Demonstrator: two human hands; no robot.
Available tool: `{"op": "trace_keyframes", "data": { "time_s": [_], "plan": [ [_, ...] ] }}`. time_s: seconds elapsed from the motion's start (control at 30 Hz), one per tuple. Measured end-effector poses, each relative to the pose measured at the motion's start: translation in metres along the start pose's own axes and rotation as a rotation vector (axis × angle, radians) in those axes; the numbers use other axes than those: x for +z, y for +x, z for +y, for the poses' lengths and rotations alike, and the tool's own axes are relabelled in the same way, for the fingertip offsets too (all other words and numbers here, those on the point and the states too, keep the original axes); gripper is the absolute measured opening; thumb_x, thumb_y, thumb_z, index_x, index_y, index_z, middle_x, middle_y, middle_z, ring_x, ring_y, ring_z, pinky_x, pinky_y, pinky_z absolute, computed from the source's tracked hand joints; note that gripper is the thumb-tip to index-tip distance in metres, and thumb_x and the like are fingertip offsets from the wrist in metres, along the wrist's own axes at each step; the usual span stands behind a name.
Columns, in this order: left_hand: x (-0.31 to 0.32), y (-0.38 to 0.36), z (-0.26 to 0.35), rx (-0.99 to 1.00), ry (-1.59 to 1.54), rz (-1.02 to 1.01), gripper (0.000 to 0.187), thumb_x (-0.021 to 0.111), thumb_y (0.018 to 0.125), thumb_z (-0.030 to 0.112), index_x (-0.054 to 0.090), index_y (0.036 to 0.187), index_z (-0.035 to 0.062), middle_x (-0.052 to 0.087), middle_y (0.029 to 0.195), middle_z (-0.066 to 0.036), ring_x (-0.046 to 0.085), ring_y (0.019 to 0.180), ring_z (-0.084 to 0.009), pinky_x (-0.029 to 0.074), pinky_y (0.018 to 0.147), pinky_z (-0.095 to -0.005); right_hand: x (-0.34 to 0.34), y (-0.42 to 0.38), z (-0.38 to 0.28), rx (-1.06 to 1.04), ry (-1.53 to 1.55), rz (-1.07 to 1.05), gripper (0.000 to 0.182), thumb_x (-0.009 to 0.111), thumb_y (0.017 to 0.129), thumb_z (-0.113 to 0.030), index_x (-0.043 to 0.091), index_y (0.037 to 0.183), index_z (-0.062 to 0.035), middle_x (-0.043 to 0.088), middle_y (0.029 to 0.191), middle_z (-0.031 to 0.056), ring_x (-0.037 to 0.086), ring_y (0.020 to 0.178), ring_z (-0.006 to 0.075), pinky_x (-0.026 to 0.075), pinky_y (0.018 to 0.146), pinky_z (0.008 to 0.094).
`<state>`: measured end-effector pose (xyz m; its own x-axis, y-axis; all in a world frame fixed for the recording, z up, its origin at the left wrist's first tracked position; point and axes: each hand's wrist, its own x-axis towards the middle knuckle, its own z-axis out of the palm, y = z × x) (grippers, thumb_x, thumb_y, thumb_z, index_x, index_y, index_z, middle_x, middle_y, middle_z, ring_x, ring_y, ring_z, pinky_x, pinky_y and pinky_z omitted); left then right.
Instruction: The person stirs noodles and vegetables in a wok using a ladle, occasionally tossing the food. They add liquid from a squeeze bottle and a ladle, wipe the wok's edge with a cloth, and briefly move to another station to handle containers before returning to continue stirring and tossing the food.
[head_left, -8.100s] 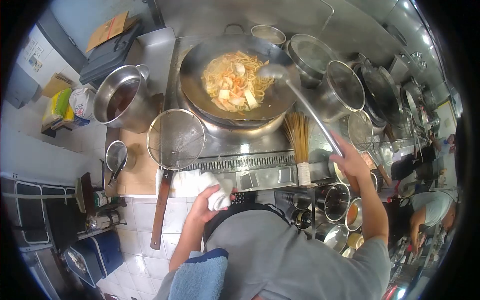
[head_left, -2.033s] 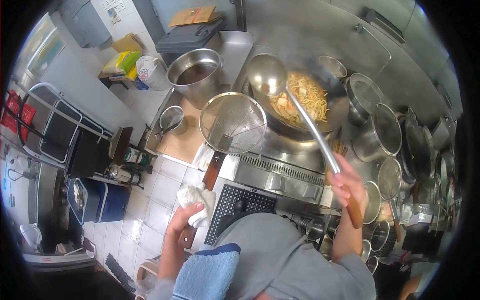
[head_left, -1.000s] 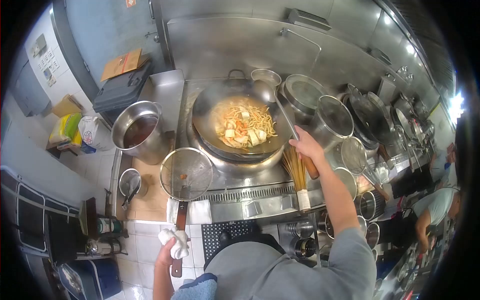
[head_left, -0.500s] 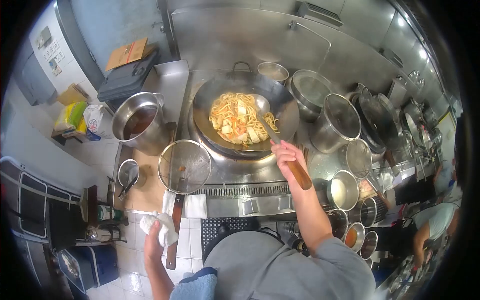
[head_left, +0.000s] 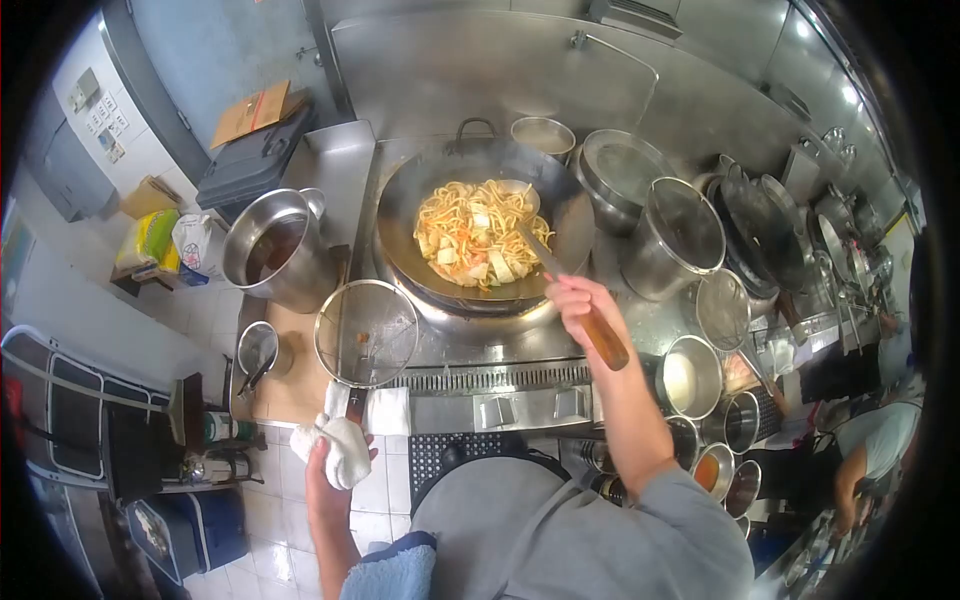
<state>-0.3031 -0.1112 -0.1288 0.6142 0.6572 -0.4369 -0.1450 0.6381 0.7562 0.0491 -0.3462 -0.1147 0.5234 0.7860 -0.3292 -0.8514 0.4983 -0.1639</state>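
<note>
My right hand (head_left: pixel 583 308) is closed round a wok ladle (head_left: pixel 604 338) by its wooden handle. The ladle's bowl sits in the far right part of the noodles (head_left: pixel 462 225), partly covered by them. Pale chunks and orange shreds are mixed through these noodles, in a dark wok (head_left: pixel 408 190) on the stove. At lower left, my left hand (head_left: pixel 318 480) grips a bunched white cloth (head_left: pixel 343 450). The cloth overlaps the long handle of a round mesh strainer (head_left: pixel 367 332), hiding most of that handle. The strainer's basket lies in front of the wok, to its left.
A tall pot of dark liquid (head_left: pixel 285 250) and a small metal pot (head_left: pixel 258 345) stand on the left. To the right are a deep steel pot (head_left: pixel 668 265), a pan of pale liquid (head_left: pixel 690 380) and several sauce containers. Another person (head_left: pixel 875 445) is at far right.
My left hand has moved right with the cloth, over the strainer's handle. Noodles now cover more of the ladle's bowl, and the noodles have shifted in the wok.
</note>
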Motion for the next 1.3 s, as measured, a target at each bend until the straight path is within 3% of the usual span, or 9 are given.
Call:
{"op": "trace_keyframes", "data": {
  "time_s": [0.07, 0.27, 0.5, 0.6, 0.7, 0.83, 0.9, 1.13, 1.3],
  "plan": [
    [-0.014, 0.013, 0.001, -0.131, -0.124, -0.094, 0.053, 0.052, 0.09, 0.036, 0.048, 0.13, 0.0012, 0.06, 0.115, -0.021, 0.062, 0.097, -0.0323, 0.053, 0.079, -0.0445, 0.0, -0.01, -0.013, -0.12, -0.659, 0.144, 0.032, 0.052, 0.093, -0.005, 0.042, 0.122, 0.0032, 0.044, 0.07, -0.0001, 0.044, 0.049, 0.0064, 0.041, 0.039, 0.0234],
    [-0.046, 0.049, -0.026, -0.443, -0.365, -0.327, 0.056, 0.056, 0.088, 0.037, 0.045, 0.132, 0.0043, 0.057, 0.115, -0.028, 0.065, 0.084, -0.0302, 0.055, 0.067, -0.039, -0.007, -0.033, -0.03, -0.332, -1.588, 0.331, 0.064, 0.061, 0.085, -0.004, 0.034, 0.143, -0.001, 0.053, 0.067, 0.0014, 0.049, 0.05, 0.0095, 0.041, 0.042, 0.0256],
    [0.045, 0.07, -0.055, -0.594, -0.232, -0.496, 0.055, 0.053, 0.093, 0.039, 0.042, 0.132, 0.0013, 0.061, 0.109, -0.027, 0.068, 0.065, -0.0241, 0.054, 0.038, -0.0253, 0.007, 0.034, -0.048, -0.324, -1.565, 0.279, 0.065, 0.059, 0.084, -0.005, 0.035, 0.144, -0.0057, 0.053, 0.066, 0.0027, 0.048, 0.048, 0.0103, 0.042, 0.043, 0.0276],
    [0.095, 0.088, -0.064, -0.64, -0.023, -0.576, 0.051, 0.052, 0.093, 0.047, 0.051, 0.126, 0.0079, 0.069, 0.098, -0.012, 0.069, 0.068, -0.0168, 0.053, 0.037, -0.0265, 0.01, 0.063, -0.046, -0.148, -1.559, 0.138, 0.074, 0.06, 0.084, -0.003, 0.026, 0.149, -0.0063, 0.05, 0.066, 0.002, 0.047, 0.048, 0.0108, 0.042, 0.039, 0.0274],
    [0.146, 0.103, -0.065, -0.575, 0.076, -0.571, 0.054, 0.046, 0.094, 0.054, 0.054, 0.121, 0.0086, 0.069, 0.094, -0.008, 0.07, 0.075, -0.0189, 0.057, 0.044, -0.0284, 0.021, 0.051, -0.02, -0.177, -2.022, 0.056, 0.074, 0.061, 0.083, -0.006, 0.026, 0.149, -0.008, 0.053, 0.071, 0.0046, 0.05, 0.051, 0.0119, 0.045, 0.044, 0.0291],
    [0.179, 0.132, -0.062, -0.564, 0.056, -0.567, 0.052, 0.042, 0.095, 0.057, 0.055, 0.117, 0.0117, 0.068, 0.095, -0.01, 0.069, 0.079, -0.0257, 0.058, 0.048, -0.029, 0.022, -0.008, -0.01, -0.079, -2.662, 0.073, 0.075, 0.056, 0.084, -0.007, 0.02, 0.15, -0.0097, 0.061, 0.089, 0.0231, 0.062, 0.072, 0.0356, 0.051, 0.068, 0.043],
    [0.18, 0.154, -0.073, -0.588, 0.079, -0.55, 0.049, 0.043, 0.095, 0.056, 0.055, 0.117, 0.0134, 0.067, 0.095, -0.01, 0.069, 0.079, -0.0258, 0.057, 0.049, -0.029, 0.063, -0.061, 0.007, 0.092, -2.729, 0.117, 0.075, 0.048, 0.083, -0.001, 0.016, 0.15, -0.0069, 0.059, 0.113, 0.0258, 0.06, 0.099, 0.0395, 0.048, 0.085, 0.0446],
    [0.193, 0.185, -0.09, -0.584, 0.052, -0.451, 0.021, 0.056, 0.091, 0.033, 0.057, 0.105, 0.0177, 0.062, 0.093, -0.001, 0.06, 0.089, -0.0204, 0.051, 0.07, -0.038, 0.055, -0.157, 0.013, -0.272, -2.435, 0.129, 0.072, 0.056, 0.087, -0.014, 0.021, 0.149, -0.0098, 0.062, 0.1, 0.0266, 0.062, 0.088, 0.0398, 0.049, 0.081, 0.0449],
    [0.207, 0.195, -0.12, -0.51, 0.001, -0.27, 0.014, 0.055, 0.089, 0.022, 0.055, 0.102, 0.0156, 0.062, 0.09, -0.003, 0.057, 0.085, -0.0184, 0.047, 0.069, -0.0401, 0.081, -0.178, 0.026, 0.228, -2.184, 0.287, 0.074, 0.058, 0.087, -0.018, 0.02, 0.15, -0.0137, 0.064, 0.09, 0.0255, 0.064, 0.081, 0.0384, 0.049, 0.078, 0.044]
  ]
}}
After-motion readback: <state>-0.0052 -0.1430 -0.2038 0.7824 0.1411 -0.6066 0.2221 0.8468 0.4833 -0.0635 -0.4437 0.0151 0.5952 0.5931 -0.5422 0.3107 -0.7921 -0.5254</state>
